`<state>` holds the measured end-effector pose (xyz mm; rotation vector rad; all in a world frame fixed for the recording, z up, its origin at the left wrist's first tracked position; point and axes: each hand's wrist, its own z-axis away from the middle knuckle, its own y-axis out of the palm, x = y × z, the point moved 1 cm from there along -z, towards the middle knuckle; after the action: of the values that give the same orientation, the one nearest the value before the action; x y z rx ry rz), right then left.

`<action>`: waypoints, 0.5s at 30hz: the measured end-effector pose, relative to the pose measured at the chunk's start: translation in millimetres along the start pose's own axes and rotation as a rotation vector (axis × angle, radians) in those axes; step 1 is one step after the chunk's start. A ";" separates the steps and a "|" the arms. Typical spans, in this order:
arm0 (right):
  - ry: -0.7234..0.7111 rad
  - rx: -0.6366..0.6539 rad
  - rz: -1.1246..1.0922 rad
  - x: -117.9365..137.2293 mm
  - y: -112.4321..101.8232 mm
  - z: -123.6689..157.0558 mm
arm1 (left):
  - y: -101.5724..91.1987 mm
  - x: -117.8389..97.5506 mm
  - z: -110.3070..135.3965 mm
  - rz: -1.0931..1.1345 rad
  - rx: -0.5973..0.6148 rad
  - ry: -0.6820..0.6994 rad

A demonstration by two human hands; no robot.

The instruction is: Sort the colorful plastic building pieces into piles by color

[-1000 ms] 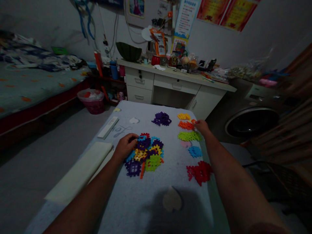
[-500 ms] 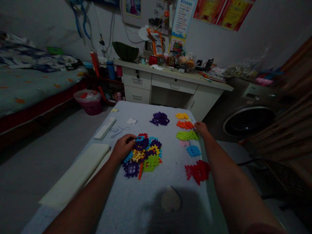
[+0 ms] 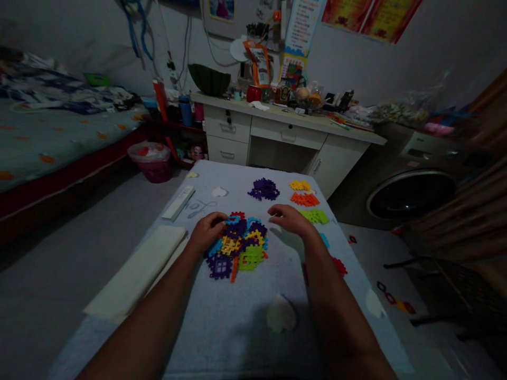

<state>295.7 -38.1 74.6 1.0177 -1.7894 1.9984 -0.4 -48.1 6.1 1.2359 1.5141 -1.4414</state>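
A mixed pile of plastic interlocking building pieces (image 3: 237, 245) in purple, yellow, green, blue, red and orange lies mid-table. At its upper left edge, my left hand (image 3: 208, 231) is curled with thumb and fingertips on a blue interlocking piece (image 3: 233, 219). To the right of the pile, my right hand (image 3: 292, 218) hovers above the cloth, fingers apart and nothing visible in them. Sorted by colour are purple pieces (image 3: 264, 189), yellow pieces (image 3: 300, 185), orange pieces (image 3: 304, 199) and green pieces (image 3: 315, 216). My right forearm partly covers blue pieces (image 3: 325, 239) and red pieces (image 3: 339, 266).
A cloth-covered table (image 3: 237, 332) holds a white box (image 3: 178, 203) and a pale flat pad (image 3: 138, 269) along its left side. Beyond stand a cluttered desk (image 3: 227, 126) and a washing machine (image 3: 412, 174). Several linked pieces (image 3: 396, 301) lie on the floor at right.
My right hand has moved left from beside the orange and green pieces toward the mixed pile. My left hand stays at the blue piece. The whole view has shifted slightly.
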 end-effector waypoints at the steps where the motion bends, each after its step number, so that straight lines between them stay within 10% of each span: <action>1: 0.001 0.034 0.031 3.4 9.7 3.5 | -0.1 -0.3 0.1 0.005 0.003 0.000; 15: 0.012 -0.067 -0.070 -0.1 51.4 11.7 | 0.6 4.4 -1.9 0.028 0.009 0.002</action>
<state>267.5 -59.4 35.6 1.0315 -1.7769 1.8860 -0.8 -45.5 2.1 1.2601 1.4874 -1.4306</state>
